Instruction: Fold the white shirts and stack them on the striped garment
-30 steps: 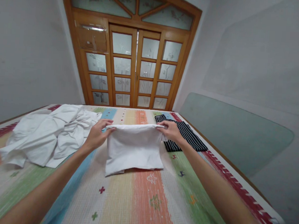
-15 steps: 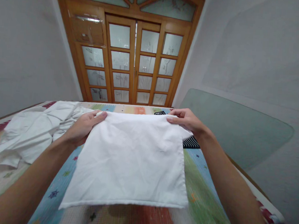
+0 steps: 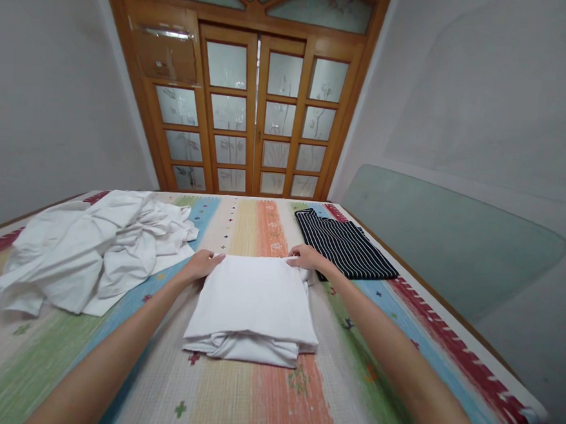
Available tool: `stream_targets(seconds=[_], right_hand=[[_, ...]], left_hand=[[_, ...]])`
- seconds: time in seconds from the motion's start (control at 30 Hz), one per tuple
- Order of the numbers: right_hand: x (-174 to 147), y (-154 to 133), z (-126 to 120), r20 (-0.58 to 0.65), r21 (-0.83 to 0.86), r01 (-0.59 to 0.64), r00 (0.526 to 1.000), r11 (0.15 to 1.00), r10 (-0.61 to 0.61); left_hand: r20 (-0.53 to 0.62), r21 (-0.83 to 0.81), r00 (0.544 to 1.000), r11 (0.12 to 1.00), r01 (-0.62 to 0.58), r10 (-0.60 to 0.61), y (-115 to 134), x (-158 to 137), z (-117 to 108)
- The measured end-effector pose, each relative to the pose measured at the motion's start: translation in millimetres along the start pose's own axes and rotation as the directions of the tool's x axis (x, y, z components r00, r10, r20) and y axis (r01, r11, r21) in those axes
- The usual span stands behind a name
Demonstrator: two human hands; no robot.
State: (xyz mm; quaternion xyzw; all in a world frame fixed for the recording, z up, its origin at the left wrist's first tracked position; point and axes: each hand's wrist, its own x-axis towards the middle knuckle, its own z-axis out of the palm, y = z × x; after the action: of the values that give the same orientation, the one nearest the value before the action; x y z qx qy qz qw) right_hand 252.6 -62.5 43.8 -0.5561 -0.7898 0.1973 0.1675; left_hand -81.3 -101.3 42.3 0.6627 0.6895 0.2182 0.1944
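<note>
A folded white garment lies in the middle of the patterned cloth, its layered near edge slightly uneven. My left hand is closed on its far left corner, thumb on top. At the far right corner my right hand pinches the folded edge, and a bit of loose white fabric shows beside it. Whether the garment is a shirt or something else cannot be told from this fold. Just beyond my right hand lies a folded black garment with white stripes.
A crumpled pile of white clothes lies on the left. The patterned cloth in coloured stripes covers the surface beneath everything. A pale green panel stands along the right wall, and wooden glazed doors close the far end.
The white garment, held up and spread half a second ago, now rests folded smaller on the cloth. Both hands have come down with it, uncovering the striped garment.
</note>
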Motion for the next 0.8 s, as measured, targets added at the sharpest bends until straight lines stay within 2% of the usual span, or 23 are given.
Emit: stream_targets(seconds=[0.07,0.17,0.23,0.3,0.4,0.5,0.57,0.7,0.8], right_hand=[[-1.9,-2.5,-3.4,0.015,-0.06,-0.002,1.0,0.998,0.003],[-8.4,-9.5,-3.7,-0.069,-0.175,0.035,0.996,0.984,-0.048],[-17.3,-18.3,1.7,-0.132,-0.232,0.152,0.974,0.961,-0.186],[-31.6,-31.6,10.5,-0.128,-0.254,0.314,0.926,0.915,-0.354],[-62.3,-55.5,26.1,0.021,-0.218,0.508,0.856,0.833,-0.516],[-96.6,-73.0,41.7,0.177,-0.116,0.622,0.78,0.774,-0.6],[-115.7,-76.7,52.2,0.237,-0.08,0.64,0.757,0.765,-0.609],[-136.6,-70.7,69.2,0.253,-0.11,0.651,0.749,0.751,-0.612],[-140.7,-67.2,71.5,0.245,-0.139,0.673,0.734,0.727,-0.633]], left_hand=[[-0.007,0.011,1.0,1.0,-0.002,0.002,-3.1,0.8,-1.8],[-0.078,0.074,0.995,0.996,-0.056,0.061,-5.6,-4.2,0.4],[-0.167,0.124,0.958,0.969,-0.215,0.234,-3.6,-14.5,4.7],[-0.176,0.155,0.877,0.892,-0.424,0.447,1.7,-31.5,9.4],[0.049,0.123,0.764,0.755,-0.644,0.644,10.8,-64.9,13.7],[0.269,0.123,0.676,0.672,-0.731,0.686,12.7,-95.2,16.0],[0.361,0.133,0.648,0.651,-0.747,0.671,9.3,-108.8,18.3],[0.401,0.159,0.623,0.619,-0.769,0.672,1.0,-122.8,23.4],[0.408,0.167,0.571,0.557,-0.814,0.713,-1.8,-127.7,23.1]])
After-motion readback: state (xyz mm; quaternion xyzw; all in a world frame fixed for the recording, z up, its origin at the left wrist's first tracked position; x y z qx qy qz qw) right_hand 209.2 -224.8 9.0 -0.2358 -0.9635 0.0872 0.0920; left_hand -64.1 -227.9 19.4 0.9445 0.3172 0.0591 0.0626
